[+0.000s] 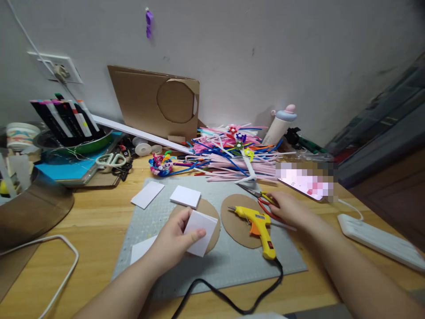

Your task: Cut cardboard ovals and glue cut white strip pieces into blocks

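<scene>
My left hand point(181, 239) is closed on a folded piece of white paper point(203, 228), thumb flat on its front, held above a round cardboard disc point(214, 232). At the right, my right hand point(288, 208) has its fingers round the red and yellow handles of a pair of scissors point(264, 204), whose dark blades point left. Just below lies a yellow hot glue gun point(262, 226) on a second cardboard disc point(230, 217), nozzle to the left. A stack of white paper pieces point(185, 196) and another white piece point(148, 195) rest on the grey cutting mat point(206, 277).
Pipe cleaners point(229, 166) are heaped along the wall beside a bottle point(279, 126). Cardboard sheets point(142, 97) lean behind. White-handled scissors point(111, 162) and a marker set point(66, 119) stand left. The glue gun's black cord point(229, 301) crosses the front; a power strip point(378, 241) lies right.
</scene>
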Available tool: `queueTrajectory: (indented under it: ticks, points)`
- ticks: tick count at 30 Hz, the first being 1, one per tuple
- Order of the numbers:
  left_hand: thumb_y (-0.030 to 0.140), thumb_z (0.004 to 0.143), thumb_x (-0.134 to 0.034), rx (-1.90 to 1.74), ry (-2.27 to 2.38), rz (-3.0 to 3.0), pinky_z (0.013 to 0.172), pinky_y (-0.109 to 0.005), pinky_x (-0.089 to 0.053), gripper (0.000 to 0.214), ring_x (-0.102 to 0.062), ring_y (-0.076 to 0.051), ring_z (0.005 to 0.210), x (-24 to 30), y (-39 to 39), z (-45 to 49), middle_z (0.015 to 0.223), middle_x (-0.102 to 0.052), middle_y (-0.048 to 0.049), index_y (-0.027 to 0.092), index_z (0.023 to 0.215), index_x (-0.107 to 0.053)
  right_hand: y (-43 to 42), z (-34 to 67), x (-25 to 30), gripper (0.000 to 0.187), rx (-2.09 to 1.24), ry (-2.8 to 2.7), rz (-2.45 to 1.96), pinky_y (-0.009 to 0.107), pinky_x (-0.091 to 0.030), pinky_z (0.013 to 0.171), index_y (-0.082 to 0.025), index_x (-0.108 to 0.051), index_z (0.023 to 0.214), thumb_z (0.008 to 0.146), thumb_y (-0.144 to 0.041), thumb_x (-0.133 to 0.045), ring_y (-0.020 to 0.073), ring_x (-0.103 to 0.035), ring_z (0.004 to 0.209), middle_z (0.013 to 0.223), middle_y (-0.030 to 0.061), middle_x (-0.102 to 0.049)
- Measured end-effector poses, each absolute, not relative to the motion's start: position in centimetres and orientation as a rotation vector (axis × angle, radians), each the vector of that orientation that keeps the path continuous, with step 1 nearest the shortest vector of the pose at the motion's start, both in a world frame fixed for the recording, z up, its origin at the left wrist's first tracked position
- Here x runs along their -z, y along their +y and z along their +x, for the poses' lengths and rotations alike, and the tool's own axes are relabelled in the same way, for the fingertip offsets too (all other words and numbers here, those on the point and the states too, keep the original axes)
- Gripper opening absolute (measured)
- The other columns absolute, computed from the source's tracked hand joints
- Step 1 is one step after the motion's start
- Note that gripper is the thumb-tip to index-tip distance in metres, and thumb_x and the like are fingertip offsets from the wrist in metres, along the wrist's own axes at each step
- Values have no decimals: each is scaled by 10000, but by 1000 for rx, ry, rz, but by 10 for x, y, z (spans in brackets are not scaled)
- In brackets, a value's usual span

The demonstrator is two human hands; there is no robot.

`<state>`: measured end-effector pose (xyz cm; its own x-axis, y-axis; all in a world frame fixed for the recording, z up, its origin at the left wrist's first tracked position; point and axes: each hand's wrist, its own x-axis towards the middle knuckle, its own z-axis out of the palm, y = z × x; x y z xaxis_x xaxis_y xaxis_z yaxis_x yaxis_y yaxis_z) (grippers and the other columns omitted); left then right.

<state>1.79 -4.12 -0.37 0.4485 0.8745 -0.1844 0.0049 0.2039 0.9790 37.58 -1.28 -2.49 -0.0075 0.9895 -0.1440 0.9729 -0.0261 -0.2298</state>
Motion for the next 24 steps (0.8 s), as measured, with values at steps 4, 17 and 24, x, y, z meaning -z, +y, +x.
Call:
queueTrajectory:
  ticks: [4,17,24]
  points:
    - [440,716,-718,-744,874,1050,644,-244,-468,391,-624,-160,734,-4,-45,19,830,-691,-36,171,942,-546,-13,393,12,46,-434,-2097,-2212,243,-310,511,-190,-576,699,668,-205,-606,185,-554,617,690,42,-634]
    - [520,668,-734,-747,800,888,608,-295,-535,473,-660,-171,605,-4,-50,17,667,-712,-69,113,873,-603,-87,302,-41,308,-1094,-1860,-1505,333,-435,723,-236,-479,963,828,-511,-510,220,-522,824,911,41,-546]
    - [452,636,-774,-705,810,1074,598,-264,-479,395,-631,-158,599,-11,-52,16,642,-697,-52,116,792,-639,-95,257,-57,256,-956,-2161,-1811,299,-394,616,-228,-480,869,722,-340,-658,200,-524,712,823,5,-582]
